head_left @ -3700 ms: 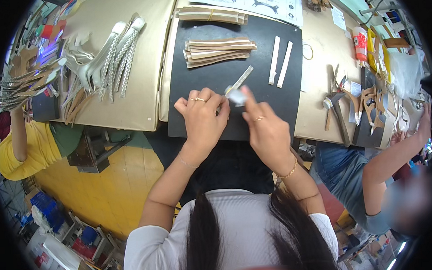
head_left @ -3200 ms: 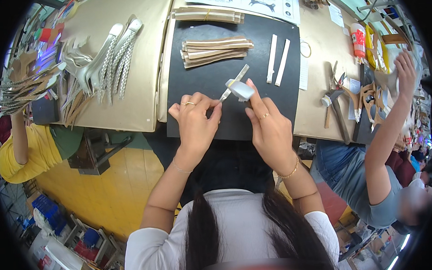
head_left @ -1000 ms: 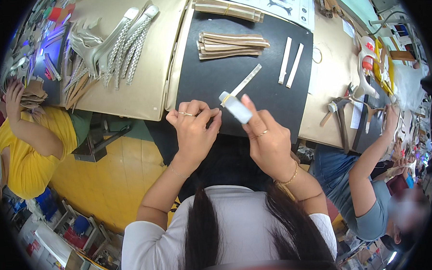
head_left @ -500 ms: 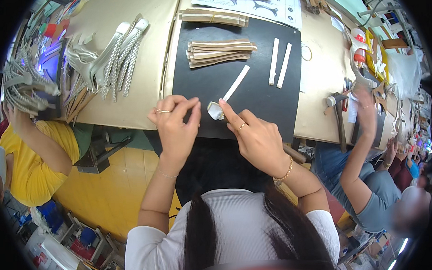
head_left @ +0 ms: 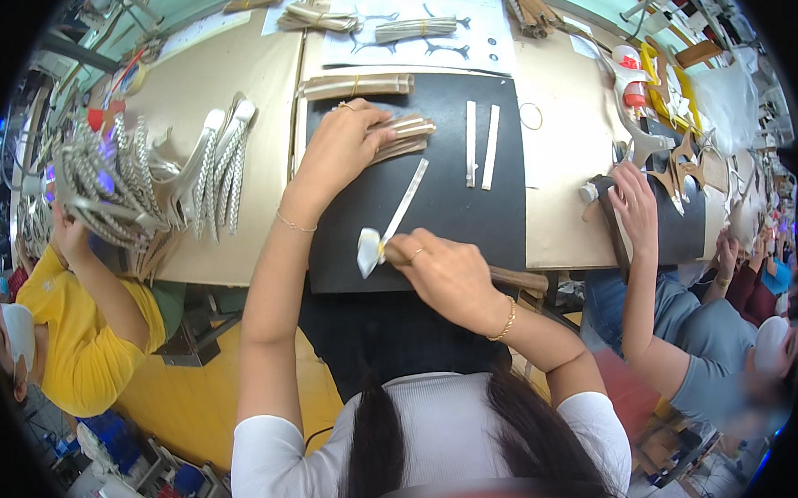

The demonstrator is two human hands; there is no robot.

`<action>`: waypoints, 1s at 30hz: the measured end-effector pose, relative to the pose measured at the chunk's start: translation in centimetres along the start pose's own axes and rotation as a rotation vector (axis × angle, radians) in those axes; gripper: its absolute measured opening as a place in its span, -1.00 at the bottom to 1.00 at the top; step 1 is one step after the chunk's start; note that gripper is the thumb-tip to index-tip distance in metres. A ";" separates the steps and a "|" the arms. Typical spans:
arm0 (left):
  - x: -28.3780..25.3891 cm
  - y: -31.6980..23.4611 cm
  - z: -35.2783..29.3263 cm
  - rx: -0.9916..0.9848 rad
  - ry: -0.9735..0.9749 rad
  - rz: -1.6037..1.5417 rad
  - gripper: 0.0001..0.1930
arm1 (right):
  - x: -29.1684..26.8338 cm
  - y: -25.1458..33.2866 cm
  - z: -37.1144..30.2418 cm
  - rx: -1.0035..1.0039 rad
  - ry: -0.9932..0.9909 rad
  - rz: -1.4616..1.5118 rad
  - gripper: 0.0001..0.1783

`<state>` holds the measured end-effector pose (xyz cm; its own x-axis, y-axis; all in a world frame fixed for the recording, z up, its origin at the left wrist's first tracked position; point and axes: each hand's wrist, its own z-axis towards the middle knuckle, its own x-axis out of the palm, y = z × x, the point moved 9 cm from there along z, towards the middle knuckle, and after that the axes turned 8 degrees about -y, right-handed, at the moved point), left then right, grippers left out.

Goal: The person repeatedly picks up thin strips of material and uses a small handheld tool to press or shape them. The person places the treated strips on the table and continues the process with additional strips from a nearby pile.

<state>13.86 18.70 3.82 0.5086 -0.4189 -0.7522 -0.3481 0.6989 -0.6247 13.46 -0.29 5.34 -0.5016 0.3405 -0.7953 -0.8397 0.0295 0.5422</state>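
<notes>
Left fingers (head_left: 372, 116) at stacked brown-and-white strips (head_left: 412, 136)

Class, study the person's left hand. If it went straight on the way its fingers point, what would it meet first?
The loose pile of brown and white strips, right in front of the left hand. They seem to touch, though depth is hard to judge from this view.

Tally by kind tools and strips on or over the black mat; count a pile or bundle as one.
Single flat white strips: 3
White-headed wooden-handled hammer: 1
Loose pile of brown-and-white strips: 1
Banded bundle of brown strips: 1
Total: 6
</notes>
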 end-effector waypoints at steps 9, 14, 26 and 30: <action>1.5 0.3 2.0 -0.085 0.184 0.080 -0.54 | 2.6 0.9 1.3 -0.284 0.108 -0.158 -0.77; 1.2 -0.5 1.5 0.018 0.042 0.125 -0.61 | 2.2 0.9 1.2 -0.376 0.069 -0.125 -0.82; 1.1 -0.2 0.1 0.121 -0.022 0.140 -0.76 | -5.3 -0.9 3.3 -0.499 -0.208 -0.337 -0.87; 1.1 0.4 0.3 0.126 -0.001 0.111 -0.82 | -6.1 -3.2 3.9 -0.361 -0.113 -0.399 -0.86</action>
<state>14.53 18.64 2.82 0.4730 -0.3345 -0.8151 -0.3007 0.8083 -0.5062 20.03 1.17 9.55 -0.1204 0.4678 -0.8756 -0.9883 -0.1400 0.0611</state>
